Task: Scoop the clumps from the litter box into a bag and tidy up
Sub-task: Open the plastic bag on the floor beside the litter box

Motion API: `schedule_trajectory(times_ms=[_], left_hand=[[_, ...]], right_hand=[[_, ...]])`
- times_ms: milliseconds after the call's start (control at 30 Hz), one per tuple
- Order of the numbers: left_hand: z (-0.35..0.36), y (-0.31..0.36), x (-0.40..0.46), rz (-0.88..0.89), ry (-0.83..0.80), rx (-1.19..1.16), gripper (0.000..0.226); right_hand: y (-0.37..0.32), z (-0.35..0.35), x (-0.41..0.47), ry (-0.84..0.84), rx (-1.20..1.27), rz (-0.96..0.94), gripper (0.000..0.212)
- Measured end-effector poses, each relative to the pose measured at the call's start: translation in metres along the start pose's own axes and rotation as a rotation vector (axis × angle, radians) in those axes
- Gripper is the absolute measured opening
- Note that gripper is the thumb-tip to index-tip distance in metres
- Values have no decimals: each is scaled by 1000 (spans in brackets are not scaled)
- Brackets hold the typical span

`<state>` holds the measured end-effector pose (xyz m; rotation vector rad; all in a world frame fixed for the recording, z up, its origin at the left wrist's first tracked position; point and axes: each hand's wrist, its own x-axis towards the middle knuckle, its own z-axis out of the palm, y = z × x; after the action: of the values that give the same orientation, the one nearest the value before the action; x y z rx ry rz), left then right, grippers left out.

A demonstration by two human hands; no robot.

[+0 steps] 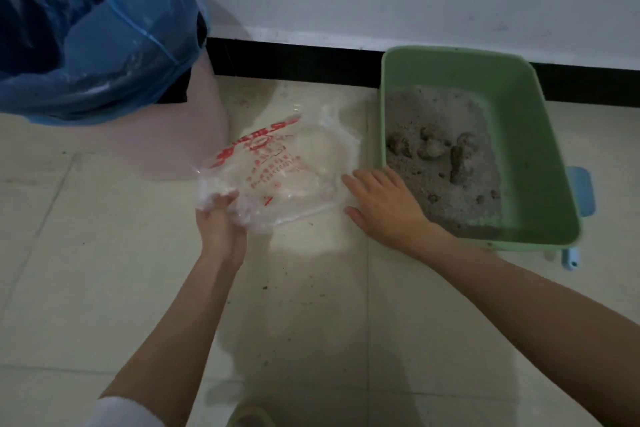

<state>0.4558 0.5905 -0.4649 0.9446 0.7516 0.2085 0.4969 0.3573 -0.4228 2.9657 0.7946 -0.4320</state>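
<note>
A clear plastic bag [277, 170] with red print lies on the tiled floor at the centre. My left hand [218, 222] grips its bunched near-left corner. My right hand [384, 204] lies flat with straight fingers on the floor, touching the bag's right edge, just left of the litter box. The green litter box [533, 135] stands on the right against the wall. It holds grey litter with several brownish clumps [446, 149]. A blue scoop [581, 198] shows partly behind the box's right side, its handle tip poking out below.
A bin lined with a blue plastic bag [93, 38] stands at the upper left. A black skirting board [294, 59] runs along the white wall. Litter crumbs [298, 291] dot the floor tiles in front of me.
</note>
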Motion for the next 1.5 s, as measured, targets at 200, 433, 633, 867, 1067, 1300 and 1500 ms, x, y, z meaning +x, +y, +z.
schedule_trajectory(times_ms=[200,433,633,867,1067,1300,1500], left_hand=[[7,-33,-41,-268,-56,19,17],[1,-23,-47,-424,-185,353,34],[0,-9,-17,-195,82,683,64],[18,-13,-8,213,137,948,4],[28,-14,-25,283,126,850,11],[36,-48,-56,-337,40,692,29],[35,-35,-56,-430,-372,961,31]], right_hand=[[-12,7,10,-74,-11,-26,62],[-19,14,17,-25,-59,-151,38],[-5,14,21,-17,-154,-116,33],[5,8,12,38,-272,-50,27],[2,11,14,-68,-141,-75,51],[-12,-2,22,244,560,73,31],[-14,3,9,222,68,-91,47]])
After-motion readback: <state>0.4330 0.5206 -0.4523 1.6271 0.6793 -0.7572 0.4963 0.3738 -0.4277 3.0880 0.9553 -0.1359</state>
